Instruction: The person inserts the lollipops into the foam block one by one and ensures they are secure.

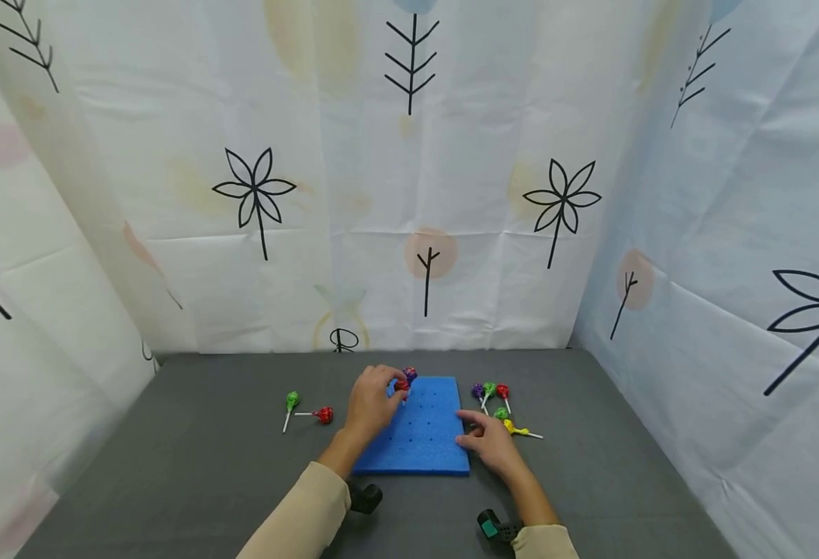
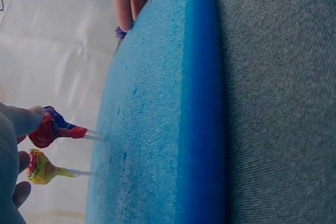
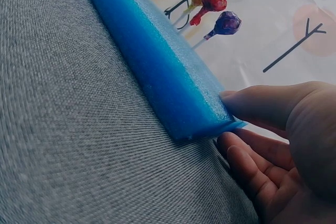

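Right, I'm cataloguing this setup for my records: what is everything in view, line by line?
Blue rectangular foam board with holes: one, blue, mid-table.
Wrapped ball-shaped lollipops at the board: three, red lollipop, purple lollipop, yellow lollipop, at its far left.
Loose lollipops, left: two, green, red, left of the board.
Loose lollipops, right: five, purple, green, another green, red, yellow, right of the board.
Cloth-covered table: one, grey, beneath the board.
Fabric walls with plant prints: three, white, behind and either side.
Wrist devices: two, black, near the cuffs.
Sleeves: two, beige, on the forearms.
Left hand: one, bare, fingers pinching the red lollipop.
Right hand: one, bare, fingers touching the board's right edge.
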{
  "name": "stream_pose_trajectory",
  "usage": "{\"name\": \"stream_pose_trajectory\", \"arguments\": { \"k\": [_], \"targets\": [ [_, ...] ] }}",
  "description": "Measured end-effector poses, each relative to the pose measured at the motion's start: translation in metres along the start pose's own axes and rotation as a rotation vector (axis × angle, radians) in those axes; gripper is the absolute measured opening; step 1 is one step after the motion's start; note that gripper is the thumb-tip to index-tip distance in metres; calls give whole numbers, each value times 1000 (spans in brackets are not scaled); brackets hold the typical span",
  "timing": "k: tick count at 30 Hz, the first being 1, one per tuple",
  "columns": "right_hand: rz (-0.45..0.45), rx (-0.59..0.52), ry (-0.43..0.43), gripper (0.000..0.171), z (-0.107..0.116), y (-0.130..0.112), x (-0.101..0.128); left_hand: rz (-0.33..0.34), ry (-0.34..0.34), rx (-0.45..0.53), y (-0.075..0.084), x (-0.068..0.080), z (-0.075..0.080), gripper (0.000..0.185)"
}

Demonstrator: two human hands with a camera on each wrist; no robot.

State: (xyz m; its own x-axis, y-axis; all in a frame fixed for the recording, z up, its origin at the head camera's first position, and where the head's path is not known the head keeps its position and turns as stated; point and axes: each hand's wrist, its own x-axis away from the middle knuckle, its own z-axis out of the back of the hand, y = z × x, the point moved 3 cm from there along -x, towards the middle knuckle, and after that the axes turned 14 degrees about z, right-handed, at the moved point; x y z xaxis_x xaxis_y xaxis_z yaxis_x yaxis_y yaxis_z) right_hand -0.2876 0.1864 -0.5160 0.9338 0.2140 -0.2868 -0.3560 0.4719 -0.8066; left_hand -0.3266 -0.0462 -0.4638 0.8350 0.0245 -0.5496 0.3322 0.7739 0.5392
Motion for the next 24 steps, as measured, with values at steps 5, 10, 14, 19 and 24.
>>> {"name": "stream_pose_trajectory", "arguments": {
  "k": [5,10,14,19,24],
  "targets": [
    [6,-6,2,42,-1,-1,-1,15,9,43,-2,-2,8,19],
    [13,5,3,42,-1,-2,0,29,13,39,-6,-5,16,19],
    [8,4,-1,42,0,-3,0,38,17,33,-10,-4,22,18],
    [8,11,0,42,0,-2,0,33,35,38,-19,0,26,19],
    [20,10,0,42,0,-2,1,17,71,7,-31,5,27,18]
  ]
}}
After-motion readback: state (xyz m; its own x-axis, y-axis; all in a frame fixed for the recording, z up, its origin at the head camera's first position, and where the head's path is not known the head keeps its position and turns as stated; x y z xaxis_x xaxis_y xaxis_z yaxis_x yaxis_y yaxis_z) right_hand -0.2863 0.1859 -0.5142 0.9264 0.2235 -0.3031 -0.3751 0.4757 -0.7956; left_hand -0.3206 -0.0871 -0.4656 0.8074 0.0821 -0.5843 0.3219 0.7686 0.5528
